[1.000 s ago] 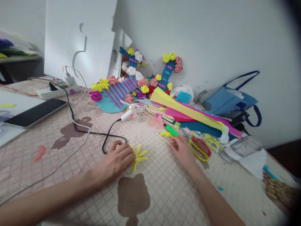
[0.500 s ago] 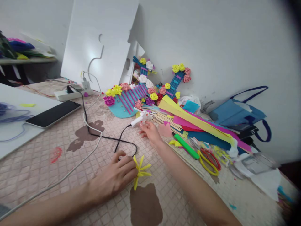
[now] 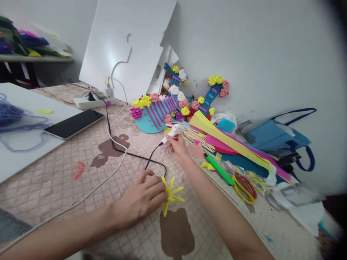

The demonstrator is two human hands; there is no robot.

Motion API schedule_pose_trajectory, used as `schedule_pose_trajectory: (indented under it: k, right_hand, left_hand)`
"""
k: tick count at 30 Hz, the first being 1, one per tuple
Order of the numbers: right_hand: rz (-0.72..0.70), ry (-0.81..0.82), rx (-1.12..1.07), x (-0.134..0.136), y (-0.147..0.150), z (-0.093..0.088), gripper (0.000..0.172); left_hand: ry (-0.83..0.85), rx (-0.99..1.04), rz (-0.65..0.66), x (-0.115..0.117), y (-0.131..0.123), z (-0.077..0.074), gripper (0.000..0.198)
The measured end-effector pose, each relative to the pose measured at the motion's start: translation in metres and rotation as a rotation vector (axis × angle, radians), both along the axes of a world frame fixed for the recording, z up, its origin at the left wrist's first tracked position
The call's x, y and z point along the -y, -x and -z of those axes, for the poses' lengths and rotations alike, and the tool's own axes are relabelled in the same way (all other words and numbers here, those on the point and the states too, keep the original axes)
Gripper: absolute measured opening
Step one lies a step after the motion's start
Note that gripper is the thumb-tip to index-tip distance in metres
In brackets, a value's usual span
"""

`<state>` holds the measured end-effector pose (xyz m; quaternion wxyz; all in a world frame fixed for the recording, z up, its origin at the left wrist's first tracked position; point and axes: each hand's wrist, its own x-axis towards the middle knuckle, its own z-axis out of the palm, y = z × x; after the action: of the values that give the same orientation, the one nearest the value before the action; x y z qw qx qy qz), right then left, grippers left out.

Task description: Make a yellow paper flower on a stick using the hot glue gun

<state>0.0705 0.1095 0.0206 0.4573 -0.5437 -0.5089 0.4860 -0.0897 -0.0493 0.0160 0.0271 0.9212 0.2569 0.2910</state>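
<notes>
My left hand (image 3: 146,195) rests low over the tabletop, its fingers curled. At their tips is a yellow paper flower (image 3: 170,198) with narrow petals spread out; the pinch itself is hidden under the fingers. Farther ahead, my right hand (image 3: 178,145) has closed on the handle of a white glue gun (image 3: 169,136). The gun lies at the near side of a pile of craft sticks (image 3: 199,140), and its black cord (image 3: 148,160) loops back toward my left hand.
Scissors (image 3: 244,189), a green box cutter (image 3: 220,169) and coloured paper strips (image 3: 230,142) lie at the right. Flower-covered craft pieces (image 3: 159,112) stand behind. Leftward are a tablet-like black-screened device (image 3: 74,124), a power strip (image 3: 89,103) and a trailing white cable (image 3: 92,189).
My right hand, open beside the glue gun before, now grips its handle. The gun has tilted slightly. My left hand stays at the flower; the whole view has shifted a little.
</notes>
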Motion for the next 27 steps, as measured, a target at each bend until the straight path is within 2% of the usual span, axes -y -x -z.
schedule_pose_trajectory:
  k: [4,7,10,12,16,20,24,27]
  right_hand:
    - [-0.037,-0.093,-0.112,0.025,-0.034,-0.023,0.032]
    - [-0.094,-0.132,-0.306,0.046,-0.066,-0.039,0.028]
    - [-0.105,-0.111,-0.375,0.068,-0.094,-0.050,0.023]
    - [-0.061,-0.107,-0.411,0.079,-0.109,-0.054,0.025]
    - [0.044,-0.137,-0.281,0.094,-0.136,-0.056,0.020]
    - [-0.005,-0.168,-0.034,0.102,-0.166,-0.063,0.021]
    - [0.008,-0.208,-0.004,0.109,-0.190,-0.073,0.012]
    - [0.030,-0.262,0.003,0.113,-0.200,-0.073,0.017]
  left_hand:
    - [0.003,0.045,-0.015,0.003,0.003,-0.002,0.019]
    - [-0.008,0.085,-0.018,0.003,0.001,-0.004,0.016]
    - [-0.019,0.099,-0.004,0.002,-0.003,-0.010,0.016]
    - [-0.041,0.100,0.002,0.003,-0.005,-0.015,0.015]
    - [-0.085,0.120,0.008,0.006,-0.008,-0.023,0.017]
    - [-0.102,0.144,0.030,0.009,-0.012,-0.026,0.013]
    - [-0.116,0.132,0.012,0.006,-0.013,-0.025,0.012]
    - [-0.199,0.065,0.035,-0.002,-0.013,-0.020,0.021]
